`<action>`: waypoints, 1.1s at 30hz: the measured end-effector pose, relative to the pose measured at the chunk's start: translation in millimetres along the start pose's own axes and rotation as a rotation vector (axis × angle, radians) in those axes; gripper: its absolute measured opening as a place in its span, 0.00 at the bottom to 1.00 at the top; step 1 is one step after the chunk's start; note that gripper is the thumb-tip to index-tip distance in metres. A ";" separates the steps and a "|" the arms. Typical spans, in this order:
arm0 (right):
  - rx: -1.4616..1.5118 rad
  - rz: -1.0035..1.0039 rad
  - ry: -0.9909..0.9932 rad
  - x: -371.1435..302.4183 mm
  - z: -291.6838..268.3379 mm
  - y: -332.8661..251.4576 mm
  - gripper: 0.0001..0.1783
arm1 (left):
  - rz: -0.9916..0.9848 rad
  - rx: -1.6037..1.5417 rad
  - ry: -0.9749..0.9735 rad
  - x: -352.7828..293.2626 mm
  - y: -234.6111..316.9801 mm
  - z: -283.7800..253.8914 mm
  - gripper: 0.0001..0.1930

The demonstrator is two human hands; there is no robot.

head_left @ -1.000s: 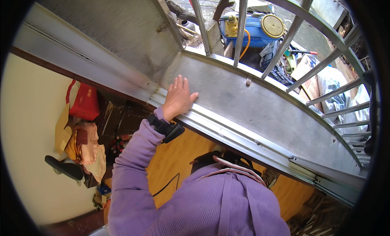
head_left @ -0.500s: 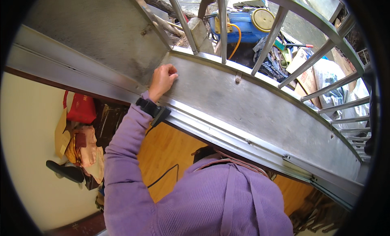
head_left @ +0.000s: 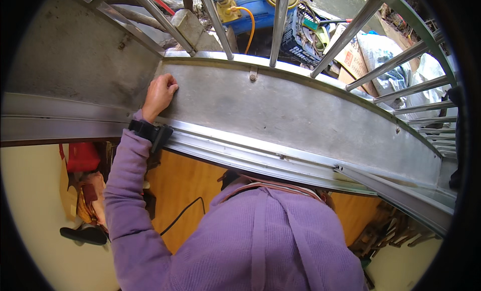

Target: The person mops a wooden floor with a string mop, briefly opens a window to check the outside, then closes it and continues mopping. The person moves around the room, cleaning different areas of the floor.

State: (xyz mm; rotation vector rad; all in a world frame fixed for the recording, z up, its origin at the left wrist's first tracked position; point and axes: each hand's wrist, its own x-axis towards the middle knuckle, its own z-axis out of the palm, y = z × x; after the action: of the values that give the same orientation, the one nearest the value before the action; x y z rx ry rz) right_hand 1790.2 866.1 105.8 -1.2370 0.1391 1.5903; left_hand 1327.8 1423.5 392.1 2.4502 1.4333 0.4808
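My left hand (head_left: 159, 93) rests on the grey metal window sill (head_left: 300, 115), at its left end beside the concrete wall (head_left: 75, 55). Its fingers are curled into a fist and nothing shows inside it. A black band (head_left: 148, 132) sits on the wrist, and the purple sleeve (head_left: 125, 191) comes up from below. The sliding window track (head_left: 250, 158) runs just under the wrist. Metal bars (head_left: 278, 25) rise from the sill's far edge. My right hand is out of sight.
Beyond the bars lie a blue machine with yellow parts (head_left: 255, 10), a dark crate (head_left: 295, 35), a cardboard box (head_left: 350, 60) and plastic bags (head_left: 386, 65). Below the sill are a red bag (head_left: 82, 158), an orange wooden floor (head_left: 185, 181) and a black cable (head_left: 183, 216).
My left hand lay flat with fingers spread a second ago. It has curled into a fist and slid toward the sill's left end by the wall.
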 end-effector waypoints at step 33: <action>-0.137 -0.144 0.393 -79.7 64.7 -14.4 0.10 | 0.677 -0.386 -0.696 8.4 184.7 67.0 0.06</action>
State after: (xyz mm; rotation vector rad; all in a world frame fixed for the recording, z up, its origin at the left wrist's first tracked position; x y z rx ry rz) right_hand 1752.3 861.3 202.1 -1.6210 0.1878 1.2358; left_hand 1504.8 1338.6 403.4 2.3542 0.2063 -0.0098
